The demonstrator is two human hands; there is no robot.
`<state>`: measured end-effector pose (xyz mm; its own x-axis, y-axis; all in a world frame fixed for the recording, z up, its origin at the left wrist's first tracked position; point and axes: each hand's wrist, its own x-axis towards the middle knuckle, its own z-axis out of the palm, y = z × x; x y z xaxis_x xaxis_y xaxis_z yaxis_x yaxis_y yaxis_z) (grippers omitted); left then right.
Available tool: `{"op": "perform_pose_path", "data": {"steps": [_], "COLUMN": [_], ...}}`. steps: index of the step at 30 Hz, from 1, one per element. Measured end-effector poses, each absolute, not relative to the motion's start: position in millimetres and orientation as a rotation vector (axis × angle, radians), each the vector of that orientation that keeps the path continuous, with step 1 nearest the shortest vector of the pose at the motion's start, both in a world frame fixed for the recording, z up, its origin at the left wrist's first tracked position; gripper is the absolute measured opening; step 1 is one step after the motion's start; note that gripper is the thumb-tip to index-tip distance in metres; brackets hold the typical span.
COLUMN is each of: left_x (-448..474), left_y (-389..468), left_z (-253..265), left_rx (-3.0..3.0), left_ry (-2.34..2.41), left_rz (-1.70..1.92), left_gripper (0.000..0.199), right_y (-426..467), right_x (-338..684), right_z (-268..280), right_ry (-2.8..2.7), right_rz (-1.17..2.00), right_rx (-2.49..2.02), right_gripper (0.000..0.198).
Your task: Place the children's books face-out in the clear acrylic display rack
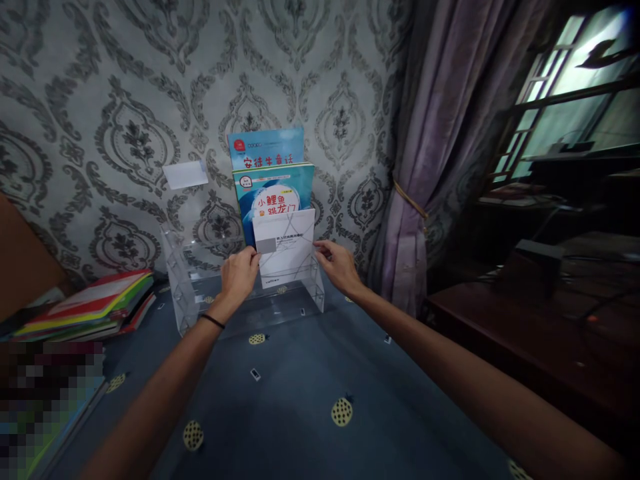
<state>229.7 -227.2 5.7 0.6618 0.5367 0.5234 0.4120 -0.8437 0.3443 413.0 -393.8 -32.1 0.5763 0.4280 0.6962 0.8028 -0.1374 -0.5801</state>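
Note:
A white booklet (290, 257) with a grey block on its cover stands upright in a clear acrylic tiered rack (177, 287). My left hand (240, 272) pinches its left edge, and my right hand (337, 263) grips the right edge between thumb and fingers. Behind the booklet rises a blue-green children's book (300, 183) with red Chinese lettering. Farther back, a taller light-blue book (280, 143) leans in the rear tier, its lower part hidden. At the rack's upper left sits a small white card (185, 175).
On the left lies a stack of colourful books (95, 303), with a blurred-out pile (45, 413) nearer me. A dark blue pineapple-print cloth (280, 413) covers the surface. Patterned wallpaper is behind; a purple curtain (425, 167) and dark red table (500, 340) are right.

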Motion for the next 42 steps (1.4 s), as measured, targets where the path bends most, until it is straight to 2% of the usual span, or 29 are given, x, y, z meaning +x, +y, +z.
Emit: {"op": "perform_pose_path", "data": {"steps": [19, 30, 36, 42], "left_x": [221, 207, 184, 152], "left_y": [-233, -241, -248, -253], "left_z": [7, 10, -10, -40], "left_rx": [2.793, 2.785, 2.809, 2.855], "left_ry": [0.891, 0.873, 0.713, 0.463], "left_rz": [0.922, 0.934, 1.057, 1.128], "left_gripper": [0.025, 0.021, 0.014, 0.011], "right_y": [-400, -407, -406, -401], "right_x": [403, 388, 370, 355], "right_z": [-34, -40, -55, -62], "right_ry": [-0.984, -0.998, -1.014, -1.024], "right_rz": [-0.471, -0.431, -0.343, -0.218], "right_rx": [-1.713, -1.719, -1.719, -1.693], "right_gripper": [0.025, 0.026, 0.034, 0.031]}}
